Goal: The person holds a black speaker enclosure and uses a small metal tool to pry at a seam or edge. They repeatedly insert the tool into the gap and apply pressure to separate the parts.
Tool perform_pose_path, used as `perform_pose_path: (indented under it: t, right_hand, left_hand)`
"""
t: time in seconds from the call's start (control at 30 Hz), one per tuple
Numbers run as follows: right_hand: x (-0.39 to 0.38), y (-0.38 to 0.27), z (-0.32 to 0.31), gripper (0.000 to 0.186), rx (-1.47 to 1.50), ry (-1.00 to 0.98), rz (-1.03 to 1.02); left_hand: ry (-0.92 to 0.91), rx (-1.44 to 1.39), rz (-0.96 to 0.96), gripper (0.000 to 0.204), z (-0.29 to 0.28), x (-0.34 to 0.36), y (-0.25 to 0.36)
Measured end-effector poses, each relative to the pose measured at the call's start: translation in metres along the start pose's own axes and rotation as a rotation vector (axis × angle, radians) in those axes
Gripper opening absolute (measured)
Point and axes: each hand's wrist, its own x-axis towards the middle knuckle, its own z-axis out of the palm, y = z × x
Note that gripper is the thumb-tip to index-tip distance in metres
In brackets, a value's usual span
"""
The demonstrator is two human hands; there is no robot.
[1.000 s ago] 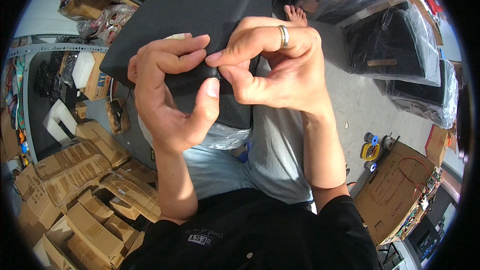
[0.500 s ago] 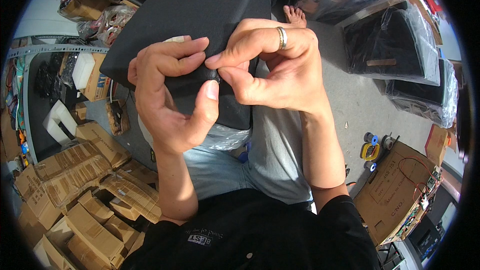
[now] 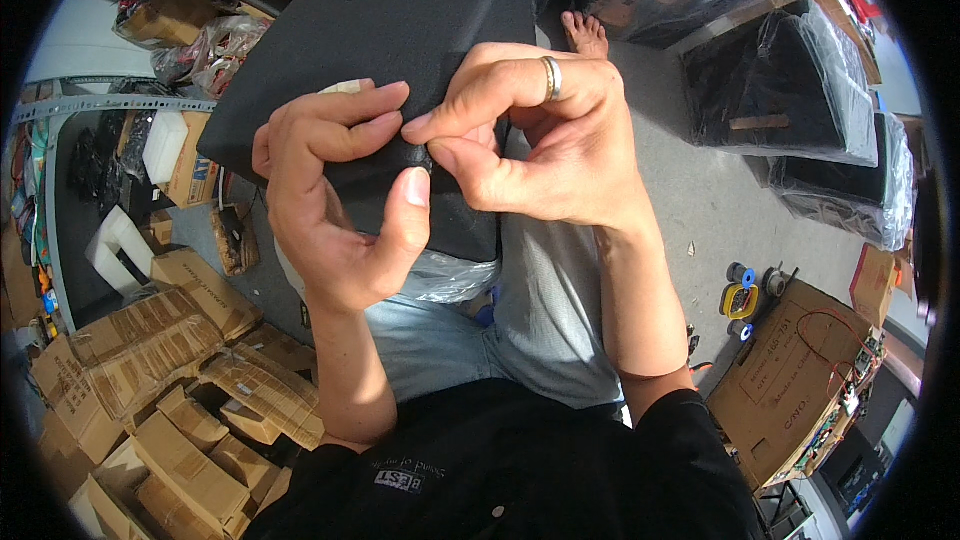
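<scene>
Above the lap, along the big black fabric-covered box's (image 3: 400,30) edge, the left hand (image 3: 322,225) curves open and the right hand (image 3: 565,155) pinches closed — on what, I cannot tell — where sweaty fingertips could slip.

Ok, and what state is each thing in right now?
Left hand, curled, thumb apart from fingers
Right hand, pinching; anything held is unclear
Large black piece, unwrapped on top
Ring, worn
Black box at right, wrapped in clear plastic
Cardboard boxes at lower left, piled
</scene>
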Motion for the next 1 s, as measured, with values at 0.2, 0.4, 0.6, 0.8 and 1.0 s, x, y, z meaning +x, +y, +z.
perform_pose_path:
  t: [0.2,0.4,0.6,0.8,1.0]
  right_hand:
    - [-0.007,0.002,0.003,0.015,0.154,0.028,0.105]
    - [-0.007,0.003,0.006,0.016,0.102,0.032,0.063]
    - [-0.008,0.002,0.005,0.014,0.120,0.025,0.099]
    - [-0.011,-0.002,0.005,0.024,0.344,0.065,0.281]
    - [-0.013,-0.003,0.009,0.024,0.405,0.034,0.301]
  left_hand:
    - [-0.010,0.012,-0.005,0.031,0.000,0.000,0.000]
    - [0.006,-0.002,-0.003,0.031,0.000,0.000,0.001]
    - [-0.003,0.018,0.010,0.031,-0.001,-0.001,-0.001]
    - [-0.017,0.036,0.010,0.032,-0.002,-0.001,0.002]
    - [-0.012,0.027,0.039,0.033,-0.002,-0.002,-0.002]
